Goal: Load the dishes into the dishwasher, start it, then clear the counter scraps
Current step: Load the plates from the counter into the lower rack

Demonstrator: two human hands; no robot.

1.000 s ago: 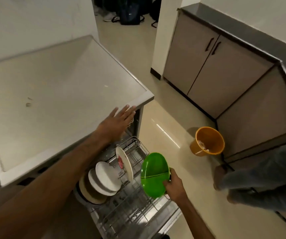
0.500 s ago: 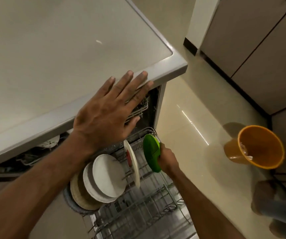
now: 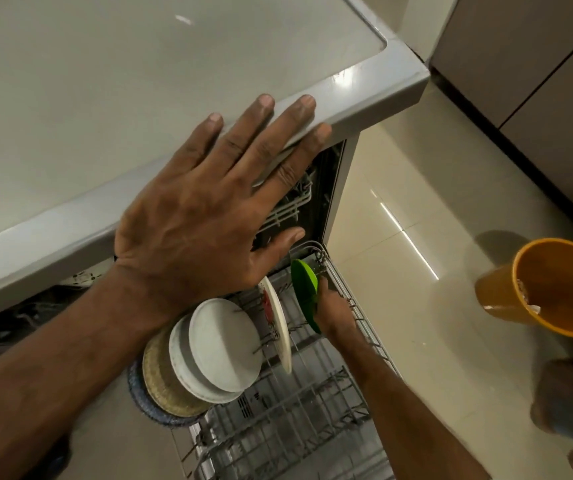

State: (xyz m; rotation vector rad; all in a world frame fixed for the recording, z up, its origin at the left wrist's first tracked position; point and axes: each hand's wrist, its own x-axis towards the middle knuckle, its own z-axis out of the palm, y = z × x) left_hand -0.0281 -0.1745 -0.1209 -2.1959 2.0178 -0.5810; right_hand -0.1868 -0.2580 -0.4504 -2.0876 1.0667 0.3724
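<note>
My left hand (image 3: 205, 216) lies flat with spread fingers on the front edge of the grey counter (image 3: 70, 98) above the open dishwasher. Down in the pulled-out lower rack (image 3: 312, 410), my right hand (image 3: 333, 313) grips a green plate (image 3: 304, 289) held on edge among the tines at the rack's far end. Beside it stands a white plate with a red mark (image 3: 278, 320). Two white plates (image 3: 219, 344), a beige plate (image 3: 160, 375) and a blue-rimmed one (image 3: 139, 400) stand behind it in a row.
An orange bucket (image 3: 555, 285) with scraps inside sits on the glossy tiled floor (image 3: 416, 306) to the right. Brown cabinet doors (image 3: 537, 81) line the far right. Another person's feet (image 3: 569, 403) show at the lower right edge. The upper rack (image 3: 292, 206) sits inside the machine.
My right hand has carried the green plate down and back into the rack's far tines, turning it edge-on. The view has moved closer; my left hand stays on the counter edge.
</note>
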